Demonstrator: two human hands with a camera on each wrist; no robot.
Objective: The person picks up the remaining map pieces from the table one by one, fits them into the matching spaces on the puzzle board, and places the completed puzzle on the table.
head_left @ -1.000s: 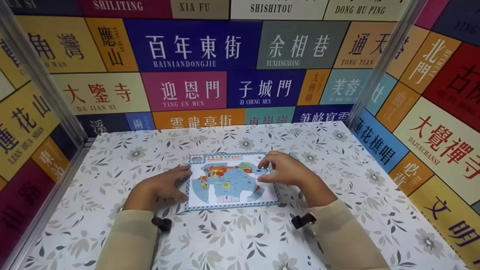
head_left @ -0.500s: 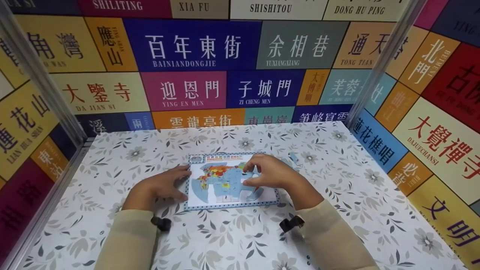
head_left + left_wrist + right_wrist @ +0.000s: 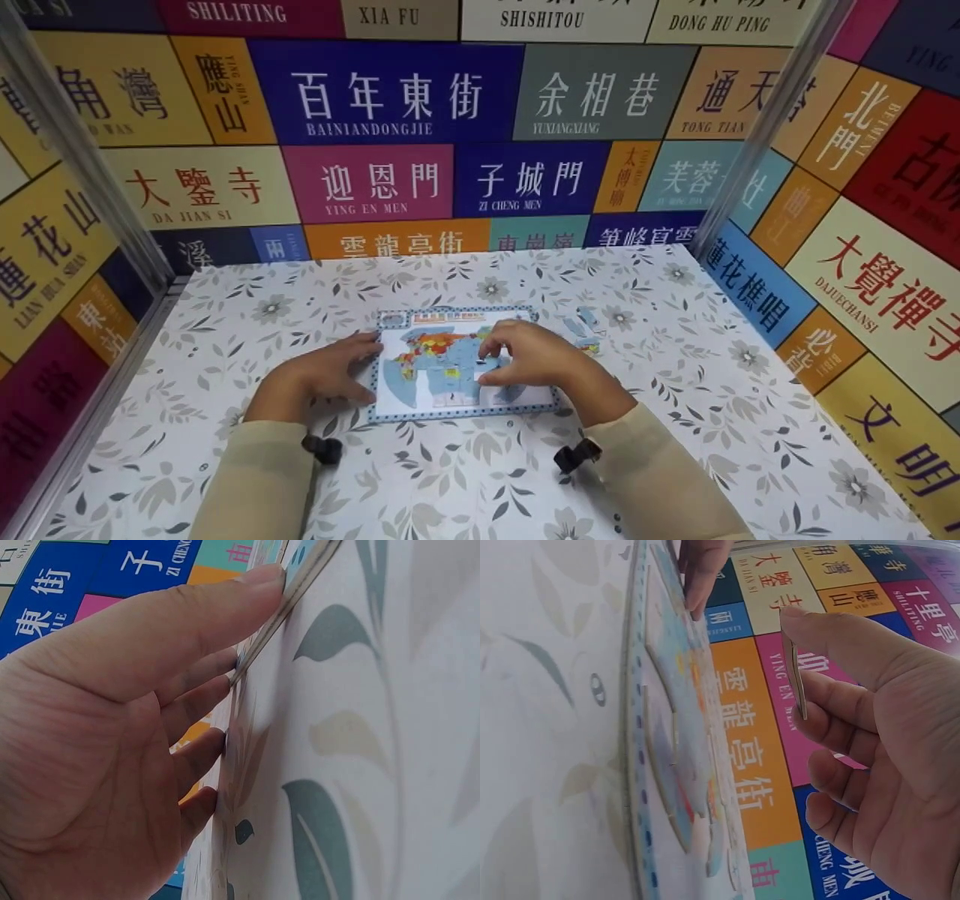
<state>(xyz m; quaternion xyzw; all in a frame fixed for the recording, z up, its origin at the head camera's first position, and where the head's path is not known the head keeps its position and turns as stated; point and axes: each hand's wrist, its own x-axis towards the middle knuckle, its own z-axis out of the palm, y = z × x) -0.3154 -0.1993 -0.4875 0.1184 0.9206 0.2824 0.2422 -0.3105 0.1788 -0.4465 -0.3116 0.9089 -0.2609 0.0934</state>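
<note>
A world map jigsaw puzzle board (image 3: 405, 409) with a blue dotted border lies flat on the table. My left hand (image 3: 322, 375) rests at its left edge, fingers spread and relaxed. In the left wrist view the thumb touches the edge of the board (image 3: 296, 592), and the other fingertips lie along the same side. Over the right half of the map, my right hand (image 3: 536, 358) pinches a thin puzzle piece (image 3: 795, 679) between thumb and fingers. The right wrist view shows this piece edge-on, raised above the board, its printed face hidden.
Several loose puzzle pieces (image 3: 586, 324) lie on the table just past the board's upper right, partly behind my right hand. The table's flowered cover (image 3: 450, 487) runs up to walls (image 3: 390, 90) of coloured panels with lettering at the back and sides.
My right hand has moved left from the board's right edge to over the map with the pinched piece, then slightly lower. The loose pieces at the right have come into view. My left hand stays put.
</note>
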